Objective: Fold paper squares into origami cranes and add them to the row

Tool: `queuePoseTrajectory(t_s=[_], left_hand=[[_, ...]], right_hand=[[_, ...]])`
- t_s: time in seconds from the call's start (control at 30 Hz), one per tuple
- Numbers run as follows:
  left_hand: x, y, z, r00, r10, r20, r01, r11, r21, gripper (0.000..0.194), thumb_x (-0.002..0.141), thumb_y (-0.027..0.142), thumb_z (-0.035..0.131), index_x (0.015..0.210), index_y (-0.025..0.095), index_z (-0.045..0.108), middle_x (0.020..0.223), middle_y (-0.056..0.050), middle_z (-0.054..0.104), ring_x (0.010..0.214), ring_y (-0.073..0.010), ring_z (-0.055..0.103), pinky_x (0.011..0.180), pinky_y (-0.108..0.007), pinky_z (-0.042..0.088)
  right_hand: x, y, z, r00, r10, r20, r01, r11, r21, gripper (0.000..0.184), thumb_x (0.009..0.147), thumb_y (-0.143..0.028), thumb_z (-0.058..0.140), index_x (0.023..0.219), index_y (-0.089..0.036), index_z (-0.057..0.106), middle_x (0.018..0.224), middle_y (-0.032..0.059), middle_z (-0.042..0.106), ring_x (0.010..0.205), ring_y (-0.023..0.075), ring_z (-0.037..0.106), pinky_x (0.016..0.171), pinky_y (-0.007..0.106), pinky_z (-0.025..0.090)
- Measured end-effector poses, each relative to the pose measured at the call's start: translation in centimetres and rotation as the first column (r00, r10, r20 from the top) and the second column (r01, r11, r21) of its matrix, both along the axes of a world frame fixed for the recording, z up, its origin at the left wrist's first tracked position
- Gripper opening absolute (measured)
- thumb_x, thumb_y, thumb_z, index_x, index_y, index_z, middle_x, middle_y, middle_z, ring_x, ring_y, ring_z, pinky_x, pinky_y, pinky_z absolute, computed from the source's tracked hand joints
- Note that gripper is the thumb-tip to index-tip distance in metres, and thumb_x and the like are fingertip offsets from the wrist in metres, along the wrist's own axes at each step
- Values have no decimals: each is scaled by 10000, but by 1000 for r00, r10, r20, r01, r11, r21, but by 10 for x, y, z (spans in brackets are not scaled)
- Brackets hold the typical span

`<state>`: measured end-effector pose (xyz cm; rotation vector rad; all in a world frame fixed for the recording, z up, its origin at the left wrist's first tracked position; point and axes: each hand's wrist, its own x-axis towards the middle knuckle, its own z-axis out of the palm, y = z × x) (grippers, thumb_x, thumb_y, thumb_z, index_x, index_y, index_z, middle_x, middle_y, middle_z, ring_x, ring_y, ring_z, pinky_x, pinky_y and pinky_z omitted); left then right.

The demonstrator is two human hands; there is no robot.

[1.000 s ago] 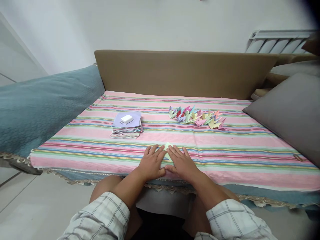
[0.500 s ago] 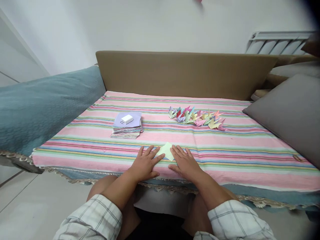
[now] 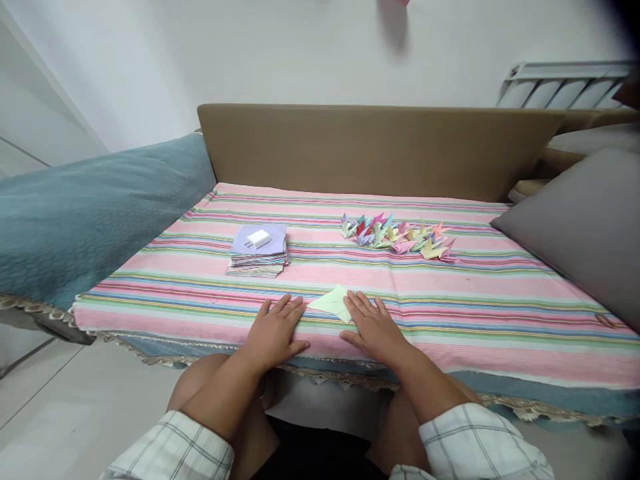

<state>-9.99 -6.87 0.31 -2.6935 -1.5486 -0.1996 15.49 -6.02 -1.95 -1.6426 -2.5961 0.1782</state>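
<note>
A pale green folded paper point(image 3: 333, 302) lies flat on the striped cloth, its long point toward the left and its wider part on the right. My left hand point(image 3: 276, 330) rests flat on the cloth with fingers apart, the fingertips close to the paper's left point. Stretched fingers of my right hand point(image 3: 374, 328) lie on the paper's right edge and cover part of it. Beyond my right hand, several folded paper cranes point(image 3: 395, 239) in many colours are grouped together.
A stack of square paper point(image 3: 257, 267) with a white charger point(image 3: 257, 239) on top stands beyond my left hand. The striped cloth point(image 3: 175, 293) covers the seat. A grey cushion point(image 3: 580, 220) leans at the right, a blue armrest point(image 3: 115, 193) at the left, and a brown backrest point(image 3: 370, 150) behind.
My left hand has slid left off the paper, uncovering its long left point. My right hand stays at the right edge. The view has shifted slightly.
</note>
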Motion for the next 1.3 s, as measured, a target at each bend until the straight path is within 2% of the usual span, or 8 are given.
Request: queuePoseTrajectory(t_s=[0.13, 0.27, 0.37, 0.57, 0.77, 0.97, 1.13, 1.3], left_hand=[[11, 3, 4, 994, 76, 85, -90, 980, 175, 554, 851, 505, 468, 1307, 190, 466, 1391, -133, 447, 1295, -313, 382, 1075, -573, 194], [36, 5, 1, 978, -207, 13, 199, 955, 219, 552, 869, 499, 444, 1343, 217, 431, 1425, -101, 410, 1367, -282, 262, 1128, -531, 95], [51, 8, -6, 954, -298, -28, 298, 943, 145, 616, 851, 549, 449, 1367, 218, 392, 1448, -90, 376, 1381, -272, 225, 1135, -515, 74], [48, 8, -13, 967, -253, -20, 254, 967, 32, 640, 805, 537, 540, 1346, 225, 399, 1446, -74, 382, 1350, -278, 294, 1118, -523, 132], [38, 3, -10, 978, -208, -16, 209, 978, 3, 619, 770, 464, 617, 1317, 250, 421, 1456, -72, 366, 1338, -302, 308, 1090, -521, 206], [46, -3, -16, 986, -163, -38, 164, 986, 27, 763, 722, 418, 670, 1382, 235, 333, 1471, -116, 325, 1357, -329, 260, 1089, -516, 208], [46, -4, -12, 986, -165, -35, 166, 986, 11, 700, 717, 382, 675, 1344, 251, 393, 1461, -108, 347, 1343, -330, 290, 1075, -503, 237], [45, 5, -9, 981, -164, 102, 160, 986, 41, 588, 779, 437, 604, 1302, 210, 459, 1380, -104, 467, 1265, -304, 409, 1028, -477, 314]], right_hand=[[0, 0, 0, 1000, -2, -5, 2, 1000, 7, 746, 866, -614, 335, 1453, -171, 209, 1517, 97, 176, 1400, 257, 149, 1106, 533, 125], [0, 0, -4, 1000, 1, -4, -1, 1000, 31, 737, 863, -607, 349, 1453, -186, 213, 1513, 102, 195, 1395, 262, 169, 1102, 538, 133], [1, 1, -8, 1000, 7, 1, -7, 999, 53, 727, 867, -593, 353, 1453, -187, 214, 1509, 103, 211, 1394, 264, 171, 1101, 537, 137], [1, 1, -6, 1000, 5, 11, -6, 999, 49, 732, 867, -599, 350, 1449, -173, 227, 1510, 99, 197, 1395, 261, 168, 1103, 531, 145], [-1, 0, -3, 1000, -5, 11, 5, 999, 37, 741, 864, -607, 353, 1449, -169, 227, 1512, 99, 186, 1394, 265, 173, 1101, 537, 145], [-1, 0, -3, 1000, -6, 9, 6, 1000, 30, 745, 861, -597, 372, 1452, -172, 213, 1513, 99, 193, 1396, 262, 164, 1102, 539, 140], [-1, 1, -2, 1000, -5, -3, 5, 1000, 21, 748, 857, -599, 380, 1448, -167, 227, 1514, 93, 184, 1393, 267, 172, 1100, 544, 133], [-1, 0, -4, 1000, 2, -29, 0, 998, 68, 732, 857, -591, 394, 1442, -175, 251, 1502, 102, 229, 1385, 275, 198, 1095, 541, 148]])
